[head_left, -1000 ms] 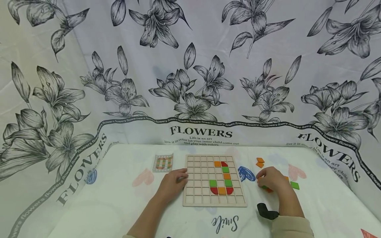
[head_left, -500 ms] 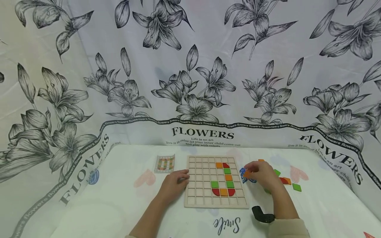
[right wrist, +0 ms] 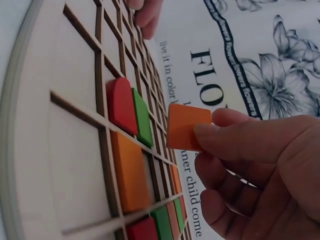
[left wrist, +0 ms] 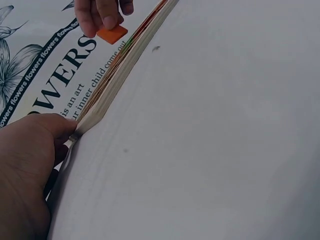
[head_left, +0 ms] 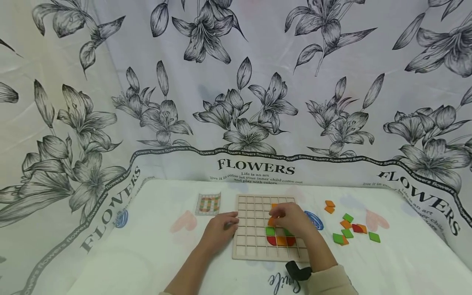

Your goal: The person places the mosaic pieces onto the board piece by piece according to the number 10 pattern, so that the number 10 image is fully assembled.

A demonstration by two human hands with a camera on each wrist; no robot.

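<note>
My right hand is over the wooden grid board, pinching a square orange tile between thumb and fingers. In the right wrist view that tile is held just above the grid, beside a green tile and a red rounded tile set in it. An orange tile sits in the cell beside the red one. My left hand rests its fingertips against the board's left edge, with relaxed fingers. Part of the tile pattern is hidden under my right hand in the head view.
Right of the board lie loose green, orange and red tiles, among them a green tile and an orange tile. A pattern card lies at the board's upper left. A black wrist piece is by the right sleeve.
My right hand has picked an orange tile from the loose pieces and carried it left over the board. My left hand has stayed at the board's edge.
</note>
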